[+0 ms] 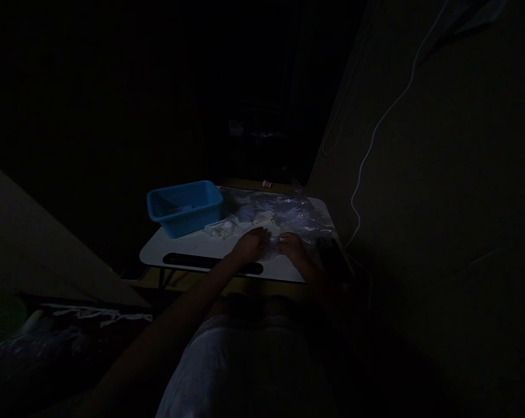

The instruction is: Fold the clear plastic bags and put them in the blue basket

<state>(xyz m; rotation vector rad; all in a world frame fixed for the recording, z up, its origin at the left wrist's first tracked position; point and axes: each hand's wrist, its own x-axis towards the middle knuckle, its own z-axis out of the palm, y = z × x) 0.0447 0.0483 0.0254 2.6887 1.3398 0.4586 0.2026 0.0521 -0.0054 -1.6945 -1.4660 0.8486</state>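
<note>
In dim light my left hand (250, 245) and my right hand (292, 246) face each other over a small white table (192, 247). Between them is a piece of clear plastic (271, 248), perhaps a small bag, and the fingers of both hands are closed on its sides. Just beyond the hands lie pale, flat packets or papers (264, 218). A further whitish bundle (222, 229) rests left of my left hand. Crumpled clear plastic (299, 213) spreads over the far right of the tabletop.
A blue plastic basin (186, 212) with something pale inside stands at the table's back left. A black slot (192, 261) runs along the front edge. On the right edge is a dark flat object (334, 260). A white cable (370, 145) hangs down the right wall.
</note>
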